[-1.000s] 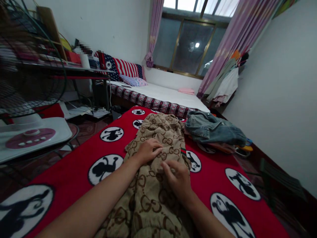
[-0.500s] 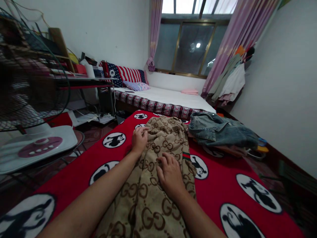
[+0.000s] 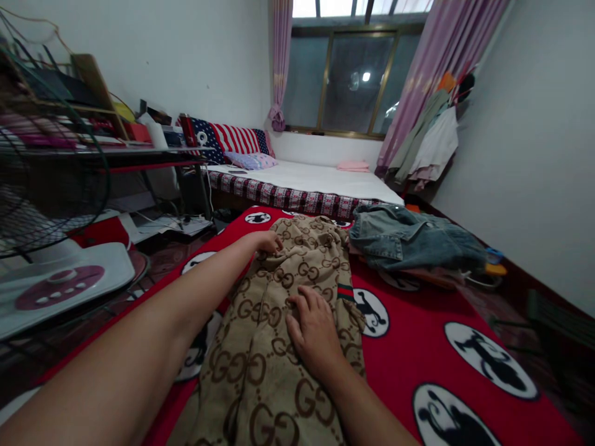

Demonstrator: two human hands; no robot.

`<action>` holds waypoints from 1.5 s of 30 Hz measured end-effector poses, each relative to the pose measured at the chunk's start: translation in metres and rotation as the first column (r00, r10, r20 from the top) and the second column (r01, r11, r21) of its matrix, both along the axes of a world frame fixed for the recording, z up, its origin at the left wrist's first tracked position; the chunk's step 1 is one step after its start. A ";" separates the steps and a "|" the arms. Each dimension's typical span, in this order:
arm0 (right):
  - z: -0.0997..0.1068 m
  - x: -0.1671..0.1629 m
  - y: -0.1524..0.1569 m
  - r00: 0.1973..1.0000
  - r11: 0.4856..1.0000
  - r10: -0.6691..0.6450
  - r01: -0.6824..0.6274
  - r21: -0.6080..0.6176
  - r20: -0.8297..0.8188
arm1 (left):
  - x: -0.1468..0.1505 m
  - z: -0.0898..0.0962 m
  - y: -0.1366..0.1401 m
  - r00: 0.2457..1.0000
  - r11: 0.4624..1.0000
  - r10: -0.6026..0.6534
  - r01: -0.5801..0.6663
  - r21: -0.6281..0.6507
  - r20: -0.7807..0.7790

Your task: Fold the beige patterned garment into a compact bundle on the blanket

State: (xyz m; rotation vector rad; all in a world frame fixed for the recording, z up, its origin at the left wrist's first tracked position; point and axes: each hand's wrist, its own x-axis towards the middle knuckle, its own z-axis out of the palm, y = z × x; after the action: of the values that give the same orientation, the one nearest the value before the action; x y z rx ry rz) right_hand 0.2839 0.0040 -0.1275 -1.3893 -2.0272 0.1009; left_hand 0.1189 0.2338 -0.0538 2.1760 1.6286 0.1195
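A tan garment (image 3: 279, 331) with a brown interlocking-G print lies lengthwise in front of me, rumpled at its far end. A green-and-red striped band shows on its right side. My left hand (image 3: 269, 243) is at the garment's far left edge, with its fingers curled down onto bunched fabric. My right hand (image 3: 315, 325) rests palm down on the middle of the garment, its fingers loosely spread. Beneath the garment is a red cloth (image 3: 400, 384) with white circles and black figures.
Folded jeans (image 3: 413, 238) lie on a pile to the right. A fan (image 3: 60, 279) stands at the left, by a cluttered desk (image 3: 153, 150). Behind is a bed (image 3: 316, 178) below a window (image 3: 357, 83). Clothes (image 3: 434, 145) hang beside the curtain at right.
My left hand has reached slightly farther over the garment's far left edge, its fingers now lower on the fabric. My right hand stays nearly in place. The view has shifted slightly.
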 end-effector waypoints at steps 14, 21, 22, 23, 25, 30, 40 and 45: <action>-0.001 0.000 -0.001 1.000 1.000 -0.012 0.012 -0.023 0.008 | 0.016 0.008 -0.019 0.981 0.861 0.143 -0.058 0.505 -0.131; 0.001 0.001 0.000 1.000 1.000 -0.001 0.001 0.002 -0.011 | 0.041 -0.006 -0.051 0.956 0.691 -0.293 0.206 0.693 0.008; 0.001 0.000 -0.001 1.000 1.000 -0.007 0.007 0.001 -0.018 | 0.045 -0.010 -0.057 0.892 0.647 -0.452 0.336 0.684 -0.011; 0.002 0.000 -0.001 1.000 1.000 -0.013 0.013 0.000 -0.023 | 0.048 -0.015 -0.064 0.819 0.605 -0.572 0.455 0.654 -0.041; 0.002 0.001 -0.001 0.999 1.000 -0.016 0.016 0.003 -0.035 | 0.053 -0.030 -0.077 0.736 0.561 -0.672 0.579 0.591 -0.082; 0.004 0.005 -0.001 0.988 0.999 0.029 -0.023 0.041 -0.155 | 0.054 -0.059 -0.104 0.837 0.614 -0.546 0.425 0.665 -0.030; 0.004 0.011 0.001 0.922 0.991 -0.047 0.092 0.099 -0.383 | 0.045 -0.057 -0.117 0.918 0.714 -0.285 0.010 0.701 0.277; 0.002 0.018 0.002 0.943 1.000 0.003 0.005 0.023 -0.334 | 0.033 -0.063 -0.117 0.890 0.734 -0.371 0.106 0.671 0.265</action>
State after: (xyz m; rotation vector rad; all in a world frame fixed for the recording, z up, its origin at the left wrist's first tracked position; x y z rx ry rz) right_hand 0.3022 0.0065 -0.1253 -1.2619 -1.7394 0.2915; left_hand 0.1521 0.1167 -0.1169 2.6038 1.1471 1.1105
